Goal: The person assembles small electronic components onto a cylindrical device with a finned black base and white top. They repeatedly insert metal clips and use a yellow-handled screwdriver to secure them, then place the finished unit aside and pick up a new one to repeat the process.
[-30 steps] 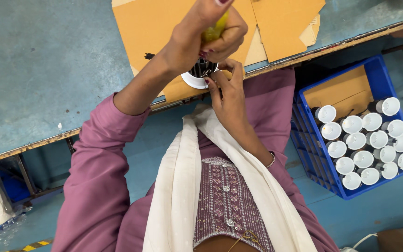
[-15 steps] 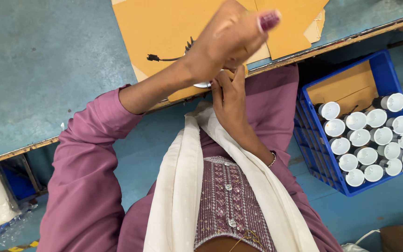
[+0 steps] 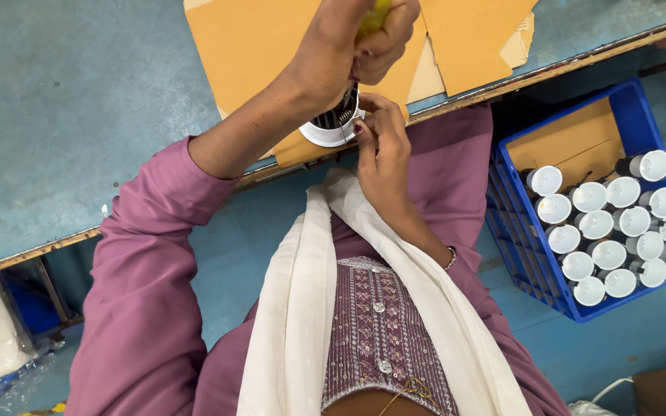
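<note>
My left hand is raised over the table and closed around a yellow-handled tool that points down at a small round white fixture with a dark finned inside. The fixture rests at the near edge of an orange cardboard sheet. My right hand grips the fixture's right side with its fingertips. The tool's tip is hidden behind my left hand.
The blue-green worktable has a worn wooden front edge. More cardboard pieces lie at the back. On the floor to the right stands a blue crate with several white round fixtures and a cardboard liner.
My left hand dropped over the fixture, hiding it, then lifted back up with the tool. The right hand stayed on the fixture.
</note>
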